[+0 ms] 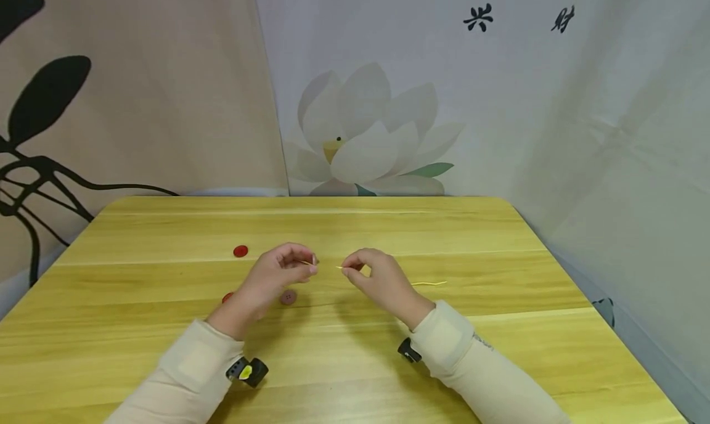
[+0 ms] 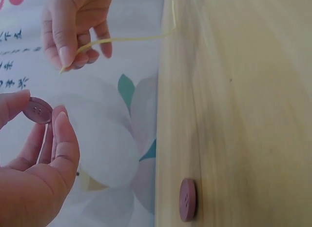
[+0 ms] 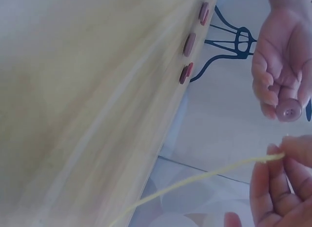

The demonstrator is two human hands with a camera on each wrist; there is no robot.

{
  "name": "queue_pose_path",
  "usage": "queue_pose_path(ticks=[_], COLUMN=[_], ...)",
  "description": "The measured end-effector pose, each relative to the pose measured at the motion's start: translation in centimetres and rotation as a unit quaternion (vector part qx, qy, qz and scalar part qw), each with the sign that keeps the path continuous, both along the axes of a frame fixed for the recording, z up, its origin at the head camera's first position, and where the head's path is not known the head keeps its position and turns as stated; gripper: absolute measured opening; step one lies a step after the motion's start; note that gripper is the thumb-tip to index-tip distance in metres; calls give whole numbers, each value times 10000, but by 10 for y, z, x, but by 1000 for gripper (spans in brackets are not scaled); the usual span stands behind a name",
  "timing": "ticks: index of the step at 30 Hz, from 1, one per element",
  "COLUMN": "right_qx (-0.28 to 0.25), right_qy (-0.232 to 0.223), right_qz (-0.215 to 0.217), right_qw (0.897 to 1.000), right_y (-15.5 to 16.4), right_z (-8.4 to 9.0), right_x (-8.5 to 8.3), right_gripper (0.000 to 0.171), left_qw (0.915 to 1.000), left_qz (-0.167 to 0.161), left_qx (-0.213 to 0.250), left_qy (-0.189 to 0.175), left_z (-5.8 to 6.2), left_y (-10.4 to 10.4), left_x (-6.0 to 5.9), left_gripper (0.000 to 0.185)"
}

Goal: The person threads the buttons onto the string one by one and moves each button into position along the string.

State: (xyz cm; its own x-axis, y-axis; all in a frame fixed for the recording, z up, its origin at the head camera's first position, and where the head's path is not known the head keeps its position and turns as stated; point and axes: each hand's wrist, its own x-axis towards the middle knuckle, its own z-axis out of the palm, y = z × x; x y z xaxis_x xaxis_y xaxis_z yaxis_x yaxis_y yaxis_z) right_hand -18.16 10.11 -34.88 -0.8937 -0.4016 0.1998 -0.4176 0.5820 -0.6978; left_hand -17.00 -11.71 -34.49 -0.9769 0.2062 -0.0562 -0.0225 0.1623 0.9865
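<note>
Head view first: both hands are raised a little above the middle of the yellow wooden table (image 1: 499,239), close together but not touching. The left hand (image 1: 277,276) pinches a mauve button (image 2: 38,111) between thumb and fingertips, a small four-hole one, held edge-up just in front of the other hand. The right hand (image 1: 379,282) pinches a yellow string (image 2: 131,39) near its tip, with a short stub poking out past the fingers toward the button. The stub's tip and the button are near each other with a small gap between them; nothing is threaded through the holes that I can see. From the right hand, the string trails off to that hand's right and its far end lies on the tabletop (image 1: 429,283).

Counting buttons: one in the left hand, and three lying flat on the table. Of those three, a red button (image 1: 240,251) sits farther out to the left of the left hand, a second red one (image 1: 227,297) peeks out from behind the left wrist, and another mauve button (image 1: 288,297) rests just below the left hand. The right wrist view shows the three in a loose row. There is one string only.

Behind the table hang cloth backdrops, one printed with a pale lotus flower (image 1: 366,134).
</note>
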Motion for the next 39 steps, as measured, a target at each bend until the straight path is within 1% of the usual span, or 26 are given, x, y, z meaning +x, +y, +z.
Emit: queue_pose_path(ticks=[4, 6, 9, 12, 16, 20, 25, 39], right_qx=[-75, -105, -119, -155, -206, -198, -163, -168], right_qy=[84, 111, 227, 353, 491, 576, 595, 726], right_qz=[-23, -50, -121, -138, -77, -33, -37, 19], right_qw=[9999, 9999, 9996, 9992, 9985, 9981, 9981, 9972], right_y=[2, 3, 4, 4, 4, 2, 1, 2], right_z=[-1, -1, -1, 0, 1, 2, 2, 4], right_x=[3, 5, 7, 9, 11, 12, 13, 17], right_gripper=[7, 6, 5, 4, 5, 4, 4, 4], left_qw=[9996, 9994, 9995, 9988, 9975, 9972, 9975, 9977], left_qz=[-97, -154, -257, -382, -518, -578, -575, -590], left_qx=[19, 19, 108, 301, 483, 473, 416, 305], left_qy=[-275, -319, -152, 1, 0, 12, 64, 131], left_z=[-1, -1, -2, -2, -1, -2, -1, -3], left_y=[5, 8, 12, 15, 18, 20, 23, 26], left_x=[1, 2, 3, 4, 5, 6, 8, 7], left_gripper=[29, 29, 30, 31, 31, 30, 27, 29])
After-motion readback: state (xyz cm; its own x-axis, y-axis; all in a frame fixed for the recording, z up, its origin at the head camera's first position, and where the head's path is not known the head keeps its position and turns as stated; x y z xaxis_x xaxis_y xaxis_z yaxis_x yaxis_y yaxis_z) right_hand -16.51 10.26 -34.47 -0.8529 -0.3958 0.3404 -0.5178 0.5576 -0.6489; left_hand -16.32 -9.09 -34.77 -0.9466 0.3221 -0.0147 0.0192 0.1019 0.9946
